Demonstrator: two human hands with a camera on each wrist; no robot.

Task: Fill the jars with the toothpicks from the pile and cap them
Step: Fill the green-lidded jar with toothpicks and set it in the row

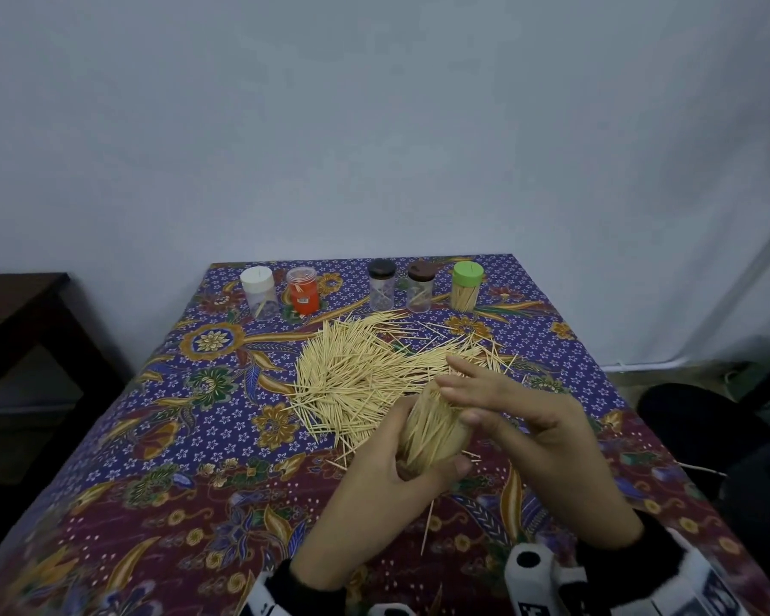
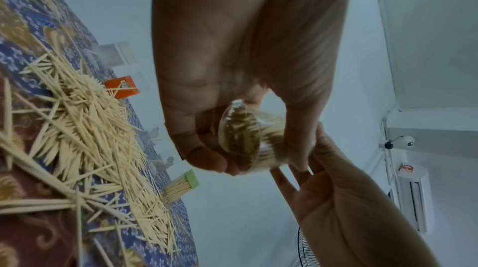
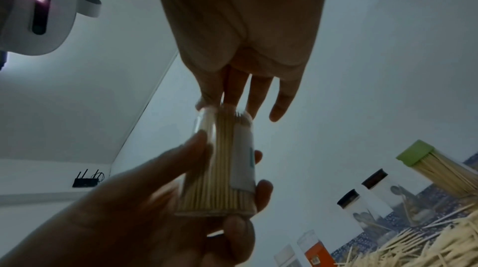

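Toothpicks already pack the clear plastic jar [image 1: 427, 433], which in the head view is held above the near half of the patterned tablecloth [image 1: 161, 437], just on the near side of the loose pile of wooden toothpicks [image 1: 365, 371]. The left hand [image 1: 401, 477] wraps its curled fingers and thumb round the jar's lower body, probably to steady it and tilt its open mouth toward the right hand [image 1: 507, 402]. That hand lies over the mouth with fingers straight and slightly spread, likely tamping the sticks level before capping. Five more jars stand along the far edge; the green-capped jar [image 1: 465, 286] near the far right corner looks full.

From the left wrist, the jar's round base [image 2: 240, 138] shows between thumb and fingers, the right hand's fingertips [image 2: 297, 175] touching its far end.

From the right wrist, straight fingers [image 3: 256, 95] rest on the stick tips at the mouth, while the left hand's thumb [image 3: 191, 154] presses the jar's side.
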